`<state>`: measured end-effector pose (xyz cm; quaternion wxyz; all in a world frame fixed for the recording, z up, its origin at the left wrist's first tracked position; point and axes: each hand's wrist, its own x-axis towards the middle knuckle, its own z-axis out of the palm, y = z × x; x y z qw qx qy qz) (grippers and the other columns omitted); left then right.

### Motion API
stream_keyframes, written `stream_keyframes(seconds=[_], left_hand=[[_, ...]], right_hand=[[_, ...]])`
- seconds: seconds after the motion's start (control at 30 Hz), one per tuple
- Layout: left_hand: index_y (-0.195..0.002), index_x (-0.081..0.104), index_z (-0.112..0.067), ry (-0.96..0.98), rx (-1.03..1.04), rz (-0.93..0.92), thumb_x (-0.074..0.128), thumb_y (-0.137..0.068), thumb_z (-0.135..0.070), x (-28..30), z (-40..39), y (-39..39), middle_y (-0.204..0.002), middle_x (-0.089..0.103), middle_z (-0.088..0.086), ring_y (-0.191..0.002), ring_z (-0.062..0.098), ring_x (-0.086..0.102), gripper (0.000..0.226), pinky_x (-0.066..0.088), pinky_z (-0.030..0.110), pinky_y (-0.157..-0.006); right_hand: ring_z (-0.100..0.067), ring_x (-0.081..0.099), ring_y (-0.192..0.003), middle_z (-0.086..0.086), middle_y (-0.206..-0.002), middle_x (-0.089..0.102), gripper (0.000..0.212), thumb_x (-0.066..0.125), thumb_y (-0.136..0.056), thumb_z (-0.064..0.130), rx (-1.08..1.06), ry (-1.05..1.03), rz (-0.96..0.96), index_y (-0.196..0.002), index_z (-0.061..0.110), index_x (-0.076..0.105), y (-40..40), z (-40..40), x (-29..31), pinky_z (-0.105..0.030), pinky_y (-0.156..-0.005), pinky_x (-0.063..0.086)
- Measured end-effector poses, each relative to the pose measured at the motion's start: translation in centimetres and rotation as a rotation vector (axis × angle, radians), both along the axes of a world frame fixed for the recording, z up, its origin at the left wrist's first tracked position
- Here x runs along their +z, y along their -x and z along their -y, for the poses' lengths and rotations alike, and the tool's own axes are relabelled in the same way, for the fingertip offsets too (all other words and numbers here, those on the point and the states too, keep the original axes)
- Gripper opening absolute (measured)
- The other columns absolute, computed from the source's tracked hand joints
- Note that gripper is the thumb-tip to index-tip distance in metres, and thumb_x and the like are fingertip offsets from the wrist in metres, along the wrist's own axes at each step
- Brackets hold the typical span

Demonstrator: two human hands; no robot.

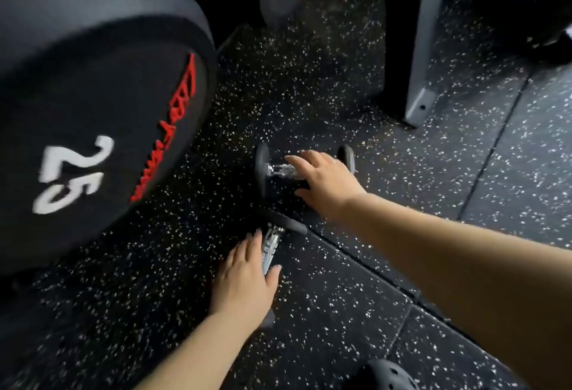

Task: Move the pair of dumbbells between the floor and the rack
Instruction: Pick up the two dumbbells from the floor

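Left hand (244, 278) grip spread over near dumbbell (272, 247); right hand (325, 182) grip spread over far dumbbell (278, 170); both on floor (340, 296).

Both my forearms are bare and reach forward and down. My left hand (244, 281) lies low and close in, palm down, fingers straight and together, thumb spread to the right; it is uncurled, nothing gripped. My right hand (325, 187) stretches further ahead, arm coming in from the right edge, wrist nearly straight, palm down, fingers loosely spread and slightly bent, thumb apart below. Not closed either.
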<state>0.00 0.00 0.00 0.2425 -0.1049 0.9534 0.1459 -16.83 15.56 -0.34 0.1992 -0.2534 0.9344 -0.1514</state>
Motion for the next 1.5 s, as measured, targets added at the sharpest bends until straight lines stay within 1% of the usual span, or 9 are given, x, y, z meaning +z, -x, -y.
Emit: stream_keyframes(seconds=[0.13,0.27,0.53,0.73,0.93,1.03,1.13,1.27,1.5], left_hand=[[-0.149,0.004,-0.026,-0.081,0.073,0.101,0.051,-0.089,-0.047,-2.5,-0.5,0.4,-0.153,0.028,0.006,-0.123,0.023,0.051,0.079,0.045,0.033,-0.096],[-0.149,0.0,-0.026,-0.021,0.06,0.129,0.056,-0.09,-0.036,-4.1,-0.2,0.6,-0.146,0.037,0.008,-0.108,0.021,0.062,0.082,0.05,0.03,-0.085],[-0.15,-0.002,-0.02,0.028,-0.022,0.13,0.052,-0.093,-0.035,-4.4,-0.7,1.0,-0.145,0.038,0.006,-0.118,0.013,0.055,0.08,0.044,0.02,-0.096],[-0.149,0.004,-0.023,-0.072,0.094,0.161,0.05,-0.094,-0.029,-4.7,-0.9,1.3,-0.14,0.046,0.005,-0.115,0.015,0.058,0.072,0.045,0.02,-0.089],[-0.146,0.01,-0.034,-0.312,0.389,0.248,0.049,-0.093,-0.02,-4.0,0.0,1.5,-0.104,0.059,0.005,-0.077,0.014,0.059,0.068,0.047,0.025,-0.063],[-0.146,0.015,-0.033,-0.351,0.452,0.233,0.052,-0.092,-0.018,-2.4,0.3,1.1,-0.096,0.059,0.006,-0.071,0.017,0.059,0.067,0.05,0.029,-0.057],[-0.144,0.019,-0.031,-0.382,0.528,0.209,0.053,-0.092,-0.017,0.2,0.4,0.5,-0.097,0.06,0.01,-0.079,0.027,0.064,0.064,0.057,0.042,-0.07],[-0.141,0.027,-0.031,-0.407,0.595,0.192,0.055,-0.092,-0.02,5.3,0.0,-0.1,-0.095,0.061,0.006,-0.08,0.028,0.064,0.058,0.058,0.044,-0.073],[-0.139,0.032,-0.032,-0.441,0.626,0.159,0.058,-0.09,-0.024,16.5,-1.7,-1.9,-0.093,0.061,0.0,-0.069,0.021,0.06,0.056,0.052,0.034,-0.063]], right_hand=[[-0.033,0.042,-0.126,-0.009,-0.139,0.042,0.07,0.061,-0.087,0.031,0.051,-0.062,0.066,-0.147,0.03,0.024,1.5,0.9,-2.3,-0.045,-0.103,0.037],[-0.034,0.043,-0.118,-0.009,-0.129,0.044,0.071,0.051,-0.09,0.011,0.072,-0.129,0.071,-0.147,0.038,0.018,1.9,1.3,-3.8,-0.047,-0.096,0.037],[-0.037,0.048,-0.114,-0.013,-0.127,0.046,0.077,0.042,-0.093,0.005,0.081,-0.239,0.106,-0.146,0.049,0.007,3.0,1.7,-4.3,-0.045,-0.094,0.04],[-0.038,0.05,-0.112,-0.011,-0.128,0.046,0.082,0.041,-0.09,0.002,0.028,-0.211,0.188,-0.144,0.053,0.005,2.2,1.3,-4.1,-0.043,-0.092,0.043],[-0.036,0.059,-0.099,-0.013,-0.114,0.057,0.08,0.039,-0.083,0.002,-0.214,-0.037,0.292,-0.141,0.049,0.011,-0.1,-0.6,-4.2,-0.045,-0.087,0.047],[-0.031,0.06,-0.081,-0.011,-0.102,0.064,0.067,0.046,-0.084,0.009,-0.398,0.139,0.364,-0.135,0.044,0.02,-1.7,-1.3,-4.2,-0.044,-0.08,0.051],[-0.024,0.057,-0.067,-0.007,-0.09,0.065,0.049,0.048,-0.088,0.018,-0.571,0.291,0.425,-0.128,0.037,0.03,-3.7,-2.0,-3.6,-0.034,-0.065,0.046],[-0.012,0.051,-0.063,0.01,-0.078,0.055,0.04,0.049,-0.092,0.019,-0.682,0.369,0.459,-0.127,0.03,0.033,-7.0,-3.2,-0.5,-0.031,-0.056,0.043],[-0.015,0.055,-0.055,0.007,-0.075,0.06,0.031,0.053,-0.092,0.032,-0.712,0.414,0.515,-0.106,0.048,0.03,-11.5,-4.7,11.0,-0.028,-0.05,0.044]])
